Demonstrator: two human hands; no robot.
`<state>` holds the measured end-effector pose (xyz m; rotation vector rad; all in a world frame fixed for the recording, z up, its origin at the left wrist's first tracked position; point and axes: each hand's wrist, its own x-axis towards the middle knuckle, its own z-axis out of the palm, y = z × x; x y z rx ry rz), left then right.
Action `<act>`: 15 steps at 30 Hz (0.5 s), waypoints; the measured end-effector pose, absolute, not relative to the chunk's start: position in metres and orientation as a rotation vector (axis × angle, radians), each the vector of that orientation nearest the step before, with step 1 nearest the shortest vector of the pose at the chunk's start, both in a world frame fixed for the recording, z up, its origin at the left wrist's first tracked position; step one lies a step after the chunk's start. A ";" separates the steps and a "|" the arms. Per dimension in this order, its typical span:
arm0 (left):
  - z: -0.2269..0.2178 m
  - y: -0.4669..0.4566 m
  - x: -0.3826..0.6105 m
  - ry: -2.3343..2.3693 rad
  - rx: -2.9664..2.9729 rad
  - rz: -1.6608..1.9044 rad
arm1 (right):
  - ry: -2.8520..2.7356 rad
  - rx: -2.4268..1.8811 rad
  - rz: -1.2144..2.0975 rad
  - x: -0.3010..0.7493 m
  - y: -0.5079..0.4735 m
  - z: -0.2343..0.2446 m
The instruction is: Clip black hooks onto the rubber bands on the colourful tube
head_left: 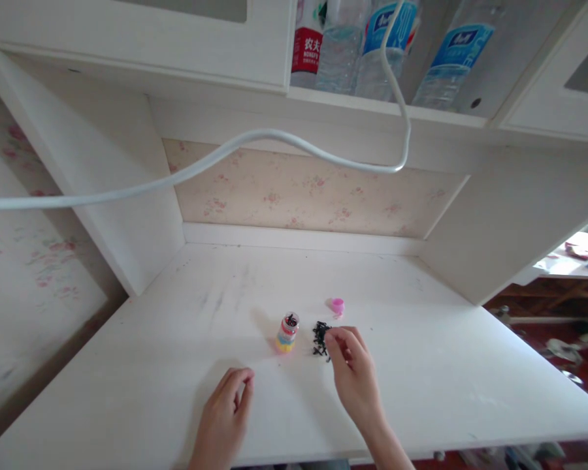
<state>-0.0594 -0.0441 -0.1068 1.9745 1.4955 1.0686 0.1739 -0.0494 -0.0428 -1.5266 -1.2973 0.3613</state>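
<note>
My right hand [353,365] rests on the white desk [421,365], fingertips pinched together at the near right edge of a small pile of black bits [320,338]; whether they clamp one, I cannot tell. Just left of the pile stands a small open jar with coloured bands [287,332]. A pink cap [338,305] lies farther back. My left hand [225,411] lies near, loosely curled, holding nothing.

You're working over a matt, scuffed white laminate desk [421,365]; the small jar [287,331] is looking like glossy clear plastic, its pink cap [338,305] shiny plastic too.
</note>
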 end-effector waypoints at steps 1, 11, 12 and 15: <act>-0.106 -0.044 -0.059 1.486 1.982 1.067 | -1.341 -1.486 0.357 0.167 -0.043 -0.032; -0.106 -0.046 -0.062 1.463 2.007 1.090 | -1.570 -1.447 0.325 0.142 -0.005 -0.015; -0.106 -0.046 -0.062 1.460 2.005 1.086 | -1.570 -1.449 0.333 0.142 -0.005 -0.016; -0.105 -0.045 -0.062 1.458 1.995 1.065 | -1.569 -1.452 0.371 0.141 -0.007 -0.014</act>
